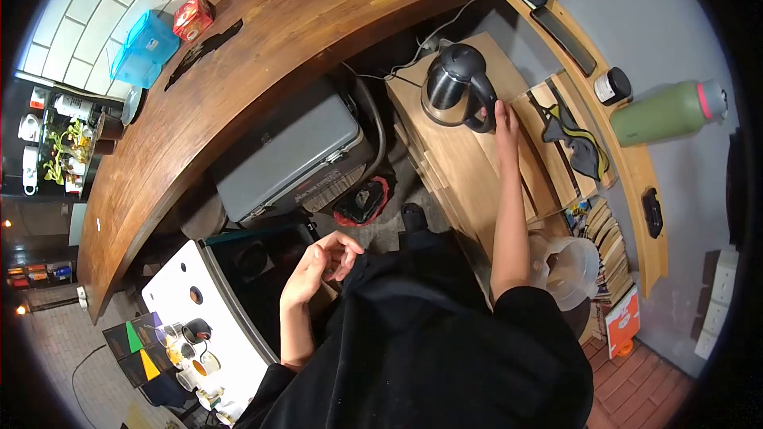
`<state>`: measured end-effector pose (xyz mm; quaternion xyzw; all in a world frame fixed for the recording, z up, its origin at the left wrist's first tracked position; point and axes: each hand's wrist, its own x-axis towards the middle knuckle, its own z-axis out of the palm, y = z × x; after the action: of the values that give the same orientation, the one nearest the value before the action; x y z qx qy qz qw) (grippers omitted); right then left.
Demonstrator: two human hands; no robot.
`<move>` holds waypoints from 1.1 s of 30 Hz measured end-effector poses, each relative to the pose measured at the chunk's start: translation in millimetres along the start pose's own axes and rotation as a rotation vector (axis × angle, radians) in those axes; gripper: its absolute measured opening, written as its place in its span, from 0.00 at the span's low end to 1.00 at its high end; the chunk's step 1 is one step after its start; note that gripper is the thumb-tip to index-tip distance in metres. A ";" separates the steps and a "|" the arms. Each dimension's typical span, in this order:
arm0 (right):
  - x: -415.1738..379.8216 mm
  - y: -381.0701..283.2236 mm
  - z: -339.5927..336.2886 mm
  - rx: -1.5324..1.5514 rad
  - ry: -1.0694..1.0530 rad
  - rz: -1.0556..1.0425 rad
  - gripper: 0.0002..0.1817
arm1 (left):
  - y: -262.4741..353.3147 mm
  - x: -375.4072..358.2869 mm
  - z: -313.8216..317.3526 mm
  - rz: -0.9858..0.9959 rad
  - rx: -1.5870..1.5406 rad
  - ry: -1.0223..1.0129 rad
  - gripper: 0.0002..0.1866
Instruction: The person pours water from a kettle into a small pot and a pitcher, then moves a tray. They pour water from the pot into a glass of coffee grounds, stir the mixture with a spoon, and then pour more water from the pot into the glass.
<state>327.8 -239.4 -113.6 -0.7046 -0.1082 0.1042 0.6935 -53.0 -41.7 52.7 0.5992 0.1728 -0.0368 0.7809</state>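
Observation:
A steel and black electric kettle [451, 89] stands on a light wooden cabinet top [469, 163]. My right hand [505, 127] is closed at its black handle, with the arm stretched forward. My left hand [315, 270] hangs in front of my body with loosely bent fingers, some of them apart, and nothing shows in it. The white cord [433, 34] runs behind the kettle along the wall.
A curved wooden counter [262, 71] arches across the far side. Under it sits a grey lidded case [290, 155]. A wooden ledge on the right carries a green bottle [660, 115] and a dark-lidded jar [612, 86]. A clear plastic container [574, 272] stands beside my right arm.

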 end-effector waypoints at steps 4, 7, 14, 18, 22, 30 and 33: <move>10.3 9.6 -9.1 0.035 -0.079 -0.038 0.21 | 4.8 12.8 13.4 -0.029 -0.006 0.006 0.47; 18.8 -3.4 -4.9 -0.242 -0.106 -0.073 0.24 | 10.0 19.0 17.6 -0.043 0.006 0.011 0.47; 36.5 13.0 15.4 -0.273 -0.065 0.091 0.12 | 20.7 27.8 25.2 -0.062 0.041 0.049 0.46; 32.8 21.6 27.0 -0.325 0.172 -0.192 0.10 | 26.8 25.1 28.1 -0.049 0.083 0.101 0.43; 27.5 16.5 37.2 -0.272 0.237 -0.275 0.07 | 23.1 18.8 19.8 -0.032 0.059 0.183 0.42; 16.7 5.2 31.5 -0.069 0.330 -0.114 0.06 | 21.8 17.6 3.4 -0.106 0.072 0.251 0.42; 3.9 -31.5 23.1 -0.116 0.252 -0.109 0.08 | 19.8 20.0 -4.1 -0.109 0.068 0.245 0.41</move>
<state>324.4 -215.6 -82.5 -0.7442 -0.0644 -0.0295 0.6642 -29.9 -29.3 63.7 0.6152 0.2978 -0.0118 0.7299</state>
